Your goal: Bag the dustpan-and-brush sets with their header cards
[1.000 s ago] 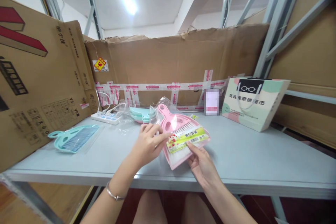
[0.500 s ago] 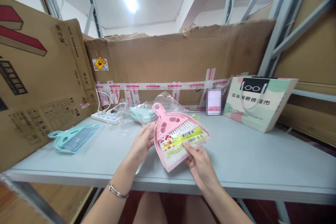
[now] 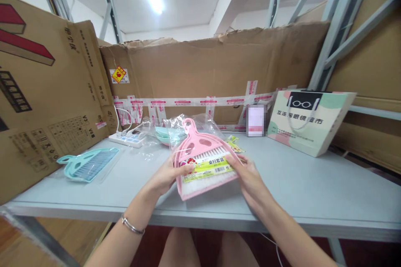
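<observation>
Between my two hands is a pink dustpan set (image 3: 203, 142), its handle pointing away from me. A white-bristled brush (image 3: 209, 178) lies in the pan, and a yellow-green printed label (image 3: 206, 167) spans its front. My left hand (image 3: 166, 173) grips the left edge, thumb on the label. At the right edge my right hand (image 3: 249, 175) is closed on the pan, thumb over the label's end. Behind the pink set lie light green dustpans (image 3: 169, 134) and crumpled clear plastic (image 3: 150, 137). Another green dustpan with its brush (image 3: 89, 164) lies on the left in clear wrapping.
On the grey table (image 3: 297, 192) stand a paper bag (image 3: 310, 123) at the right and a phone (image 3: 255, 121) at the back. More labels (image 3: 235, 145) lie behind my right hand. A power strip (image 3: 127, 138) sits back left. Cardboard boxes (image 3: 194, 66) wall the back and left.
My left hand has closed on the pan's left edge, thumb now on the label. My right hand has moved up along the right edge. The pan has turned straighter, and the labels behind show more.
</observation>
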`<action>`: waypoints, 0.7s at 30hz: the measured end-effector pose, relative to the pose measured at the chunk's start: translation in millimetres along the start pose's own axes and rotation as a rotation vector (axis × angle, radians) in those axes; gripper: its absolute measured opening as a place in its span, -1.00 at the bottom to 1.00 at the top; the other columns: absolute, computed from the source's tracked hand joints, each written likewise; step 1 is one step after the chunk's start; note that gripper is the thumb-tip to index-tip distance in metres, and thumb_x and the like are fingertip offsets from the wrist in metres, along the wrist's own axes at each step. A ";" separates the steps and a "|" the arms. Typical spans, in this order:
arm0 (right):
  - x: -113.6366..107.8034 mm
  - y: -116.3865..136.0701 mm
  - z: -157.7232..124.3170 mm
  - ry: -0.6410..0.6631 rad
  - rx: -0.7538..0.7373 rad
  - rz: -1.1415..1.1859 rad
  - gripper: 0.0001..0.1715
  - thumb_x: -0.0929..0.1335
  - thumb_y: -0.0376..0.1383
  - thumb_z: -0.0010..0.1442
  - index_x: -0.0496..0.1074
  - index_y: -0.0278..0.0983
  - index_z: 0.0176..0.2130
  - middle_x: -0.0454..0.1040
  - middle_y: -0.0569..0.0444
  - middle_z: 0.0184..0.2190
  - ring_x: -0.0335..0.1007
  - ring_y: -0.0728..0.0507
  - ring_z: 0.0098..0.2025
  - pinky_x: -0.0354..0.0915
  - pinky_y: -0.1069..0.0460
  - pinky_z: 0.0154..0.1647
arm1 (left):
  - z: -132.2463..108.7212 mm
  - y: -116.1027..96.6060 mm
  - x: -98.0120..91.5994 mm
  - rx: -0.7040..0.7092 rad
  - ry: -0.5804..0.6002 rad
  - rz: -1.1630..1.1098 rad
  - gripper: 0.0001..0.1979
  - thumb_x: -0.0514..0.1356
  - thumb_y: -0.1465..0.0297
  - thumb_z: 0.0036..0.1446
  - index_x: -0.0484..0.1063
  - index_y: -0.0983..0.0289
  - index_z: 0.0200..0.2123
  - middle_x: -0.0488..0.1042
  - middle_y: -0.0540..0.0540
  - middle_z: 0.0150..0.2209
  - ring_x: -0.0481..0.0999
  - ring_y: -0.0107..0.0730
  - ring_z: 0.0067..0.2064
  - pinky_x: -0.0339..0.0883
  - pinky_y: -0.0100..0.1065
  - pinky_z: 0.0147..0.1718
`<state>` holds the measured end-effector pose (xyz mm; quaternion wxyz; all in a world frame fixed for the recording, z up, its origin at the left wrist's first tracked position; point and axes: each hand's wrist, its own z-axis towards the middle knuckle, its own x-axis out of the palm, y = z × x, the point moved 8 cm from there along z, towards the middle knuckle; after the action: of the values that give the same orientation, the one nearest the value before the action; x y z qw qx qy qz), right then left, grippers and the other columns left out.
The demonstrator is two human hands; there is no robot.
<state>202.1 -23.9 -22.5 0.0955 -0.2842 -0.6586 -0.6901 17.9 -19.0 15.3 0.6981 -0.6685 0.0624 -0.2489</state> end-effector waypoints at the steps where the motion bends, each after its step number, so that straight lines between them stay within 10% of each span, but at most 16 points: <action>1: 1.0 4.0 5.1 0.042 0.037 -0.048 -0.22 0.51 -0.31 -0.22 0.22 -0.23 -0.01 0.54 0.07 -0.32 0.49 -0.12 -0.32 0.40 0.07 -0.42 | -0.4 -0.6 -1.3 -0.011 0.011 0.009 -0.36 0.33 0.46 -0.15 0.23 0.24 0.05 0.45 0.23 -0.06 0.47 -0.07 -0.08 0.36 -0.17 -0.14; 7: 31.7 7.1 10.9 0.412 0.212 -0.096 -0.20 0.49 -0.37 -0.23 0.24 -0.24 0.02 0.55 -0.01 -0.32 0.51 -0.19 -0.35 0.41 -0.06 -0.37 | 3.9 15.5 -6.1 -0.130 -0.020 0.012 -0.52 0.34 0.42 -0.17 0.35 0.30 -0.10 0.51 0.24 -0.16 0.52 -0.10 -0.17 0.39 -0.20 -0.22; 15: 20.6 -10.7 24.7 0.241 0.127 -0.161 -0.50 0.49 -0.29 -0.20 0.37 -0.32 -0.21 0.56 0.01 -0.44 0.51 -0.17 -0.40 0.42 -0.04 -0.37 | 13.9 30.1 -27.1 -0.148 -0.238 -0.005 -0.69 0.33 0.36 -0.18 0.45 0.38 -0.31 0.57 0.22 -0.36 0.56 -0.15 -0.33 0.42 -0.26 -0.32; 21: 30.5 -5.2 8.5 0.361 0.188 -0.107 -0.51 0.48 -0.33 -0.18 0.40 -0.31 -0.18 0.56 -0.01 -0.31 0.50 -0.14 -0.30 0.40 0.01 -0.28 | 15.7 33.6 -32.1 -0.168 -0.358 0.010 -0.68 0.32 0.29 -0.18 0.47 0.39 -0.35 0.57 0.21 -0.42 0.56 -0.13 -0.34 0.41 -0.26 -0.32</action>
<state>176.8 -7.7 -11.4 0.2010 -0.1104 -0.7065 -0.6695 5.5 8.4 -23.4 0.6411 -0.7576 -0.0386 -0.1165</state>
